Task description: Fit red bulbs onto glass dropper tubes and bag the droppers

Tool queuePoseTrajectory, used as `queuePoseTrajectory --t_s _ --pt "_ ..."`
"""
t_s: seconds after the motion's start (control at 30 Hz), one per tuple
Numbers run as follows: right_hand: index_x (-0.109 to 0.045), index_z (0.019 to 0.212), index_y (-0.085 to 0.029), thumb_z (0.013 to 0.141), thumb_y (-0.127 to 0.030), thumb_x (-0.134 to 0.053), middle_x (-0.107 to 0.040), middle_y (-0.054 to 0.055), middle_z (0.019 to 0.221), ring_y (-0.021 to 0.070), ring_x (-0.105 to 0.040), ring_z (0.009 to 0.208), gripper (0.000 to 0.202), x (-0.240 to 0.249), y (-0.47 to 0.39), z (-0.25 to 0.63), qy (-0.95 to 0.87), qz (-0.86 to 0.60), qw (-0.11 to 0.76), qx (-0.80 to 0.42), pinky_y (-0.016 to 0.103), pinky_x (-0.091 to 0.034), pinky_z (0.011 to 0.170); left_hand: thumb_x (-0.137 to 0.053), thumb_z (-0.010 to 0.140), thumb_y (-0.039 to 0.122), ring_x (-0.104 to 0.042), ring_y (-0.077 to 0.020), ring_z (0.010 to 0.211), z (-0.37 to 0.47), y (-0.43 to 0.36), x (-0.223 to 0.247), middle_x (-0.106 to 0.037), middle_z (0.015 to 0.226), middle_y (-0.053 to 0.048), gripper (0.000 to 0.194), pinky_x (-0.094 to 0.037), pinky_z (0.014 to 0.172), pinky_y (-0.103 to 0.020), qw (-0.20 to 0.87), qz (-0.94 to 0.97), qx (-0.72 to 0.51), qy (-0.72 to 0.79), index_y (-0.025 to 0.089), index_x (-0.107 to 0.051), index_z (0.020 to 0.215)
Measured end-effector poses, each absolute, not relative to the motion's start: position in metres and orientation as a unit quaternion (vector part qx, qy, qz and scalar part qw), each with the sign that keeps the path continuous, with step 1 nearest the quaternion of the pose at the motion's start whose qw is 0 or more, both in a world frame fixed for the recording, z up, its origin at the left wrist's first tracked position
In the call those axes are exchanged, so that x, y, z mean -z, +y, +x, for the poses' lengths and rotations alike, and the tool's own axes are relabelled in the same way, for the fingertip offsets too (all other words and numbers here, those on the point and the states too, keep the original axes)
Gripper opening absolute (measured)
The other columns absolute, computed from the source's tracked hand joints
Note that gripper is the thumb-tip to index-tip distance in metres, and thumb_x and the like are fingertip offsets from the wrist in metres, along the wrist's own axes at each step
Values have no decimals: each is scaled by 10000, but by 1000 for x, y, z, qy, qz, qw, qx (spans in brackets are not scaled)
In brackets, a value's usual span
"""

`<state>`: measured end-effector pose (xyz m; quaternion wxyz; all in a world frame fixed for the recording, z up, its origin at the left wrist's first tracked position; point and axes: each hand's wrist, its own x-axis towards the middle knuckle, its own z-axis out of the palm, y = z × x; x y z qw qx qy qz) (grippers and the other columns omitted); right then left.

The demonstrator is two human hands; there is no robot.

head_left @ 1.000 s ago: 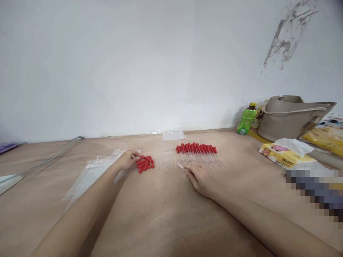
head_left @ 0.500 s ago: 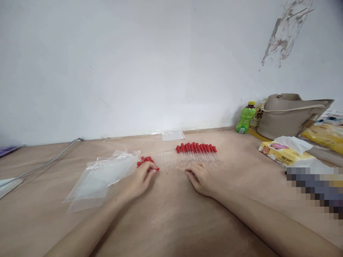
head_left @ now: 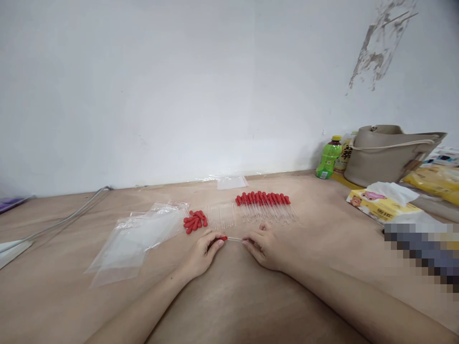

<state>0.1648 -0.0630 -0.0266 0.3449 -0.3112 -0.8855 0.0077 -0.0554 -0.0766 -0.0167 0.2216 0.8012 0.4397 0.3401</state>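
Note:
My left hand (head_left: pixel 208 249) pinches a red rubber bulb (head_left: pixel 224 238), its open end facing right. Between thumb and fingers my right hand (head_left: pixel 261 244) grips a thin clear dropper tube (head_left: pixel 234 239), whose left end meets the bulb; I cannot tell whether it sits inside. Beyond my left hand lies a small pile of loose red bulbs (head_left: pixel 195 221). Several bare clear tubes (head_left: pixel 221 216) lie side by side just right of that pile. Farther right is a row of droppers (head_left: pixel 263 198) with red bulbs on their tubes.
Clear zip bags (head_left: pixel 132 243) overlap on the left, and another bag (head_left: pixel 231 182) lies by the wall. A grey cable (head_left: pixel 71 217) crosses the far left. At right stand a green bottle (head_left: pixel 329 158), a tissue box (head_left: pixel 382 205) and a beige bag (head_left: pixel 387 157).
My left hand has drawn a red bulb off the pile, rightward and nearer to me. My right hand has brought the tube nearer, and bulb and tube now meet.

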Motion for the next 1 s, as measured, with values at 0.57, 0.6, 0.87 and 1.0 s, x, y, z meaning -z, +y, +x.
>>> queuePoseTrajectory --t_s 0.57,0.6,0.87,1.0 --pt "-568 883 -180 867 -223 -359 -631 18 708 112 -499 580 214 24 -65 165 -892 -297 340 -26 311 -285 719 -428 840 295 -486 -132 663 -50 -84 16 -545 767 -8 155 -393 595 -222 278 777 -340 451 174 -516 883" --pt "-571 877 -183 865 -220 -363 -629 13 703 109 -496 575 212 23 -66 165 -896 -296 329 -30 311 -283 722 -431 839 297 -483 -129 655 -50 -84 16 -542 761 -6 156 -391 585 -218 281 776 -339 451 174 -518 877" --pt "-591 844 -212 851 -204 -412 -637 -11 735 101 -531 629 179 17 -61 169 -912 -280 289 -73 299 -261 715 -447 833 277 -512 -125 654 -51 -87 18 -566 716 4 161 -406 589 -209 298 788 -311 440 173 -569 834" --pt "-601 828 -226 835 -200 -442 -634 -28 718 96 -529 617 161 16 -59 171 -916 -281 280 -62 302 -238 712 -450 831 276 -527 -127 674 -51 -90 15 -587 726 7 172 -407 600 -204 281 806 -289 434 179 -590 809"
